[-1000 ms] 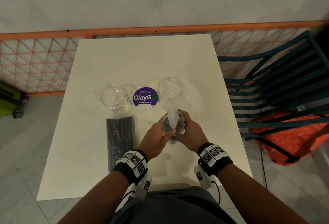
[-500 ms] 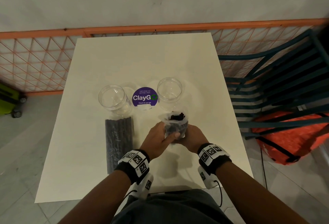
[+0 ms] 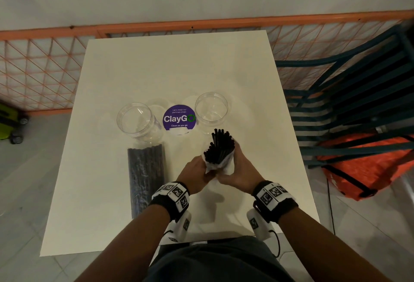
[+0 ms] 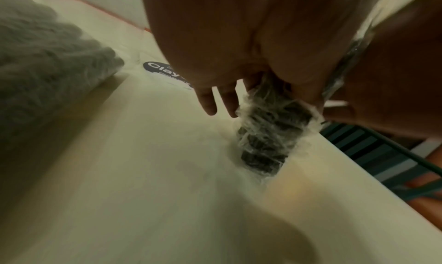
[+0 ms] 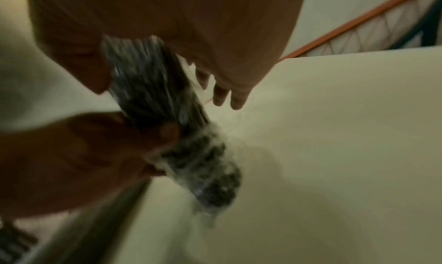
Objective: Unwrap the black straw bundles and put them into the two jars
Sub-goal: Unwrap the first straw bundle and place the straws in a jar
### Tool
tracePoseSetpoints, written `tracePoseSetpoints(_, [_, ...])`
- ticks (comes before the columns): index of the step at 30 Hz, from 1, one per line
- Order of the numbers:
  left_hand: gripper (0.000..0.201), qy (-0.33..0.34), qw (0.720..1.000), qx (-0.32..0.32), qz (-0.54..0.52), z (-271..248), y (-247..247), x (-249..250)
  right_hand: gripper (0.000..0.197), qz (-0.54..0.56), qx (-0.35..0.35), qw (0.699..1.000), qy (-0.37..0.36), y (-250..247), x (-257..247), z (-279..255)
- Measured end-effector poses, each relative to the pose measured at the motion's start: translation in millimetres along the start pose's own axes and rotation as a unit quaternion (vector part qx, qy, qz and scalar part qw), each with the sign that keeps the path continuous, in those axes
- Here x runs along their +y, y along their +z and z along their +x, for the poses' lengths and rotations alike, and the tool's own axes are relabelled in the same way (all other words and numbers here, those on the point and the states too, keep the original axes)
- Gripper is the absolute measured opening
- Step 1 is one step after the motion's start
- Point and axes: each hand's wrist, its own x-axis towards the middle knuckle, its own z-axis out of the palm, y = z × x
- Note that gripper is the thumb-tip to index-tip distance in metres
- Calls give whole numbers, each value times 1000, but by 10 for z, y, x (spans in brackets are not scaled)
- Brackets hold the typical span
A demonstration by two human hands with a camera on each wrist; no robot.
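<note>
Both hands hold one black straw bundle (image 3: 220,147) upright over the white table (image 3: 179,69), just in front of the right clear jar (image 3: 211,109). Its bare straw tops stick out above the clear plastic wrap (image 3: 220,165), which is bunched low around the bundle. My left hand (image 3: 197,175) grips the wrap from the left and my right hand (image 3: 237,169) grips it from the right. The wrapped lower end shows in the wrist views (image 4: 270,136) (image 5: 198,166). A second wrapped bundle (image 3: 145,176) lies flat on the table, in front of the left clear jar (image 3: 136,120).
A purple round ClayGo sticker (image 3: 179,118) sits between the jars. An orange mesh fence (image 3: 33,69) runs behind and left of the table. A dark slatted chair (image 3: 349,102) and an orange bag (image 3: 369,165) stand to the right.
The wrap has slid down the held bundle, and the black straw tops now stand bare above it. Both hands moved lower on the bundle.
</note>
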Motion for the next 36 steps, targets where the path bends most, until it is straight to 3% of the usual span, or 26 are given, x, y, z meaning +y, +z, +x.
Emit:
tracePoseSetpoints(2, [35,-1,999,-6,33,33,45,-40,96,45,21,999,2,-22,-38,-55])
tracePoseSetpoints(9, [40,27,997,28,66,-44,91,120,66,-13,107,993,39,163,-130,124])
tracePoseSetpoints(10, [38,44,998,29,47,-65,73,176,58,-8,122,992,40,168,-149,145])
tracePoseSetpoints(12, [22,47,995,36,-82,-118,5,301,43,46,155,986,38,159,-199,190])
tracePoseSetpoints(13, [24,42,989,29,-141,-161,-35,359,37,98,166,980,39,142,-246,200])
tracePoseSetpoints(16, [55,18,968,16,-248,-300,-59,331,21,277,174,944,42,95,-470,173])
tracePoseSetpoints(19, [77,-10,950,37,-309,-391,-116,294,16,398,126,907,56,84,-705,88])
tracePoseSetpoints(22, [75,1,950,55,-307,-397,-199,380,12,410,105,905,55,104,-876,28])
tracePoseSetpoints(24, [57,1,950,63,-306,-418,-250,414,10,379,104,919,35,125,-951,-2])
tracePoseSetpoints(27, [26,10,953,70,-295,-483,-350,436,14,352,82,932,-1,104,-999,-27])
tracePoseSetpoints(32, [22,22,953,39,-299,-569,-556,551,26,247,11,967,-58,-75,-1029,-101])
tracePoseSetpoints(34, [22,20,951,21,-309,-613,-639,570,56,168,-23,982,-88,-201,-1015,-137])
tracePoseSetpoints(36, [25,0,954,12,-300,-645,-743,552,99,53,1,995,-86,-374,-1024,-177])
